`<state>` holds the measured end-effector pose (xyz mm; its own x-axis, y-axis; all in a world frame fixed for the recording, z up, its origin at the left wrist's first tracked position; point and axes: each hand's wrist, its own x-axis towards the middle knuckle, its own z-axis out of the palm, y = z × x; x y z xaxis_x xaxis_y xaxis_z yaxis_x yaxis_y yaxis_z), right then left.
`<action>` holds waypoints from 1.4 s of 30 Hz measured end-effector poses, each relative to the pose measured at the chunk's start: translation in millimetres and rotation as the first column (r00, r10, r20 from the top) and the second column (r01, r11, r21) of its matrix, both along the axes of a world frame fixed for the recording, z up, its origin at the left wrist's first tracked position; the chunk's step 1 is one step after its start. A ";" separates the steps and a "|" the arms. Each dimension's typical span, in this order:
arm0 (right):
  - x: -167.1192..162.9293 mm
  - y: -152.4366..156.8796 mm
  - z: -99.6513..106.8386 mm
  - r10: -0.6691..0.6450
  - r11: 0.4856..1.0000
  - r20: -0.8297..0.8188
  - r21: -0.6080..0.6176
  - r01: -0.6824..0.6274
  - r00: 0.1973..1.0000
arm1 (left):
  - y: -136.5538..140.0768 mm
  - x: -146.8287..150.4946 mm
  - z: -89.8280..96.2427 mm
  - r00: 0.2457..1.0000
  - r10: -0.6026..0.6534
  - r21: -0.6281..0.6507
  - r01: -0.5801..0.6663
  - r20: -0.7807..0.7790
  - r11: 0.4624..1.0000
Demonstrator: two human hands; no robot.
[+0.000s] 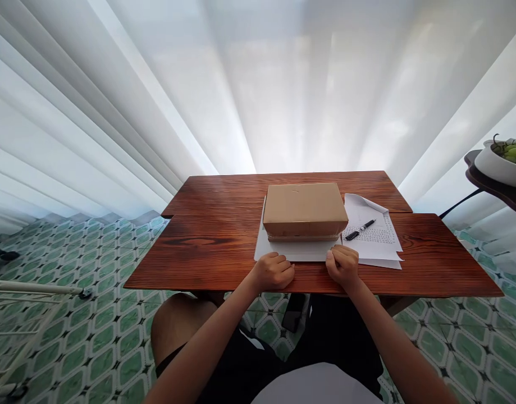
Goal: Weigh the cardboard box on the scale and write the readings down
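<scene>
Both of my hands rest as loose fists near the front edge of the wooden table (207, 247). My left hand (273, 271) is closed, with nothing seen in it, by the near left part of a flat white sheet or board (300, 253). Also closed, my right hand (342, 264) lies at that sheet's near right corner, and nothing shows in its fingers. A closed brown cardboard box (305, 206) sits on the white sheet, beyond my hands. To the right of the box lie papers with writing (382, 234), with a black pen (360, 230) across them.
White curtains (291, 101) hang behind the table. At the far right, a white bowl (499, 164) of green fruit stands on a dark stand. A dark phone-like object (293, 312) is below the table edge between my legs. A white metal rack (34, 289) stands at left.
</scene>
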<state>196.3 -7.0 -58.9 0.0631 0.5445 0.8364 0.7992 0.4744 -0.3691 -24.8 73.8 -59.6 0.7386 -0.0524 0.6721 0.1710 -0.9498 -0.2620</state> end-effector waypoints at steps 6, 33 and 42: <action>-0.1 -0.3 0.9 -0.033 0.999 -0.001 0.003 0.033 0.999 | 1.9 -0.4 -1.5 0.995 0.081 -0.033 -0.079 0.054 0.996; 5.0 11.6 27.9 -0.353 0.936 -0.466 -0.180 0.303 0.812 | -1.6 0.3 35.4 0.665 0.596 -0.776 -0.041 0.450 0.630; -0.8 14.2 40.3 -0.294 0.912 -0.669 -0.410 -0.008 0.683 | 11.7 2.7 47.7 0.785 0.613 -0.979 0.186 0.094 -0.088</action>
